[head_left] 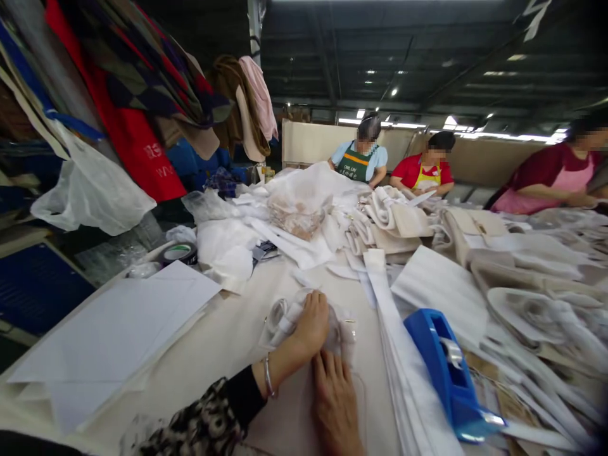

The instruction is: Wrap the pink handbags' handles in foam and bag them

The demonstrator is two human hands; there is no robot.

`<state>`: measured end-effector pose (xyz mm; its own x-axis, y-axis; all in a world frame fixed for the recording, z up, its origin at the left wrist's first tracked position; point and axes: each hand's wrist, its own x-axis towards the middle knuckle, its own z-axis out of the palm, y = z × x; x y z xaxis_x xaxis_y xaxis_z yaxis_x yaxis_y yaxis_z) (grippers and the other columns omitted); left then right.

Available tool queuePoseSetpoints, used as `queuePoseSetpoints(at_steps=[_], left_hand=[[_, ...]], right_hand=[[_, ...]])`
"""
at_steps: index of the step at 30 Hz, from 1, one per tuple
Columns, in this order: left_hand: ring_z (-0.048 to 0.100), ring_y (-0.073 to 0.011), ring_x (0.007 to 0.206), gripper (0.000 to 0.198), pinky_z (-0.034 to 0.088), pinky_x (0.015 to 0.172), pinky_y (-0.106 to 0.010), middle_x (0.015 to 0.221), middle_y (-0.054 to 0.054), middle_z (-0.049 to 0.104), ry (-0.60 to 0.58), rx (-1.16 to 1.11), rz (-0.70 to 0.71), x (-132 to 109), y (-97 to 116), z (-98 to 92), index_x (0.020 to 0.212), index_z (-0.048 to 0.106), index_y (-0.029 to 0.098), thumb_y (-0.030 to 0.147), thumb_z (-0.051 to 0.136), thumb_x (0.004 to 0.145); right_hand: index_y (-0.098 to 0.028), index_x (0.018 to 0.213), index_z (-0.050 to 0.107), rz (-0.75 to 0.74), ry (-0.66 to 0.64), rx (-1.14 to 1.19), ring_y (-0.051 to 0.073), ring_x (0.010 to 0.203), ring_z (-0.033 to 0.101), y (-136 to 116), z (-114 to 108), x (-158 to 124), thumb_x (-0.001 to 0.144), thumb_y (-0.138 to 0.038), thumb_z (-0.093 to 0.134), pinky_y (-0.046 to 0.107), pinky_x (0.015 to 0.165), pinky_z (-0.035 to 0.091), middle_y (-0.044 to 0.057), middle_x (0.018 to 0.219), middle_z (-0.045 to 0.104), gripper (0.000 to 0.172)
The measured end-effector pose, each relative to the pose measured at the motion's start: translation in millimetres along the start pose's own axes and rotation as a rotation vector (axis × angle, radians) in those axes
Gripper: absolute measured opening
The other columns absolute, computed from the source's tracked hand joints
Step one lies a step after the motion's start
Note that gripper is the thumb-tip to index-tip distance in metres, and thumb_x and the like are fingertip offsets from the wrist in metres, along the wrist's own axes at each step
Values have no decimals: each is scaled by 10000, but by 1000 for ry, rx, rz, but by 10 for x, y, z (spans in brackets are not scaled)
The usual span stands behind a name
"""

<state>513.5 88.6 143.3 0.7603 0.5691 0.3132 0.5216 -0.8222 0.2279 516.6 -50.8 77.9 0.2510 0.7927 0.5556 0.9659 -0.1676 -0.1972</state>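
Note:
My left hand (311, 326), with a silver bracelet at its wrist, reaches over the table (266, 272). Its fingers are curled down and closed on a bundle wrapped in clear plastic (285, 320), pale and rolled, with a small gold-coloured metal piece at its right side. Just below, my right hand (335, 396) lies with its fingers stretched out flat on a pale beige piece (285, 411) under the bundle. The fingertips of my left hand are partly hidden.
White sheets (128, 329) lie at left, near a tape roll (178, 252). Long white strips (403, 354) and a blue tape dispenser (446, 373) stand at right. Beige bags (479, 228) and plastic wrapping (304, 183) pile up behind. Several co-workers sit beyond; clothes hang at upper left.

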Motion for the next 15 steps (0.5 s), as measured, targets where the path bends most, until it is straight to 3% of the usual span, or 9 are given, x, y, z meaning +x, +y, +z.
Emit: queuePoseSetpoints(at_steps=[3,5,7,9,11,13,15], left_hand=[[562,-262,1000,289,475,901,-451,1004,-152,618,-44,40,-96,90,-58,171,990,581,48,-24,358,821],[561,-236,959,261,472,884,-408,967,-110,623,-69,21,-103,87,-99,277,959,579,83,-4,359,848],[558,-226,929,251,462,874,-387,943,-92,622,-86,-9,-106,65,-128,360,932,578,109,20,352,873],[558,-235,941,262,445,895,-394,966,-100,625,-90,-39,-116,45,-144,418,955,584,121,40,343,889],[565,-241,971,283,429,926,-391,1001,-105,637,-88,-70,-126,39,-154,453,999,595,129,49,344,895],[578,-241,987,310,431,932,-378,1011,-104,656,-81,-100,-138,47,-170,471,1022,611,135,47,342,895],[590,-240,1005,338,436,934,-365,1032,-107,673,-78,-126,-149,68,-197,482,1046,624,136,41,340,889]], right_hand=[[-143,1237,566,-8,33,66,284,909,609,15,-40,-24,743,19,363,445,819,530,124,1000,643,558],[-169,1205,552,15,79,190,254,978,604,80,-144,30,786,8,357,392,832,531,117,1063,622,494],[-189,1113,555,67,165,317,226,1064,579,218,-299,235,850,-31,368,360,885,513,114,1123,591,359],[-196,1055,557,126,196,369,223,1105,558,417,-413,624,893,-93,402,385,952,475,114,1139,583,247],[-194,1143,551,179,16,325,232,1098,568,621,-393,1129,883,-120,439,404,963,460,111,1126,611,292],[-166,1336,463,198,-366,230,231,1058,608,765,-229,1620,840,-91,464,378,920,481,118,1098,655,502],[-154,1356,485,139,-672,168,207,987,653,825,-3,1986,800,-53,477,315,871,497,105,1055,697,565]])
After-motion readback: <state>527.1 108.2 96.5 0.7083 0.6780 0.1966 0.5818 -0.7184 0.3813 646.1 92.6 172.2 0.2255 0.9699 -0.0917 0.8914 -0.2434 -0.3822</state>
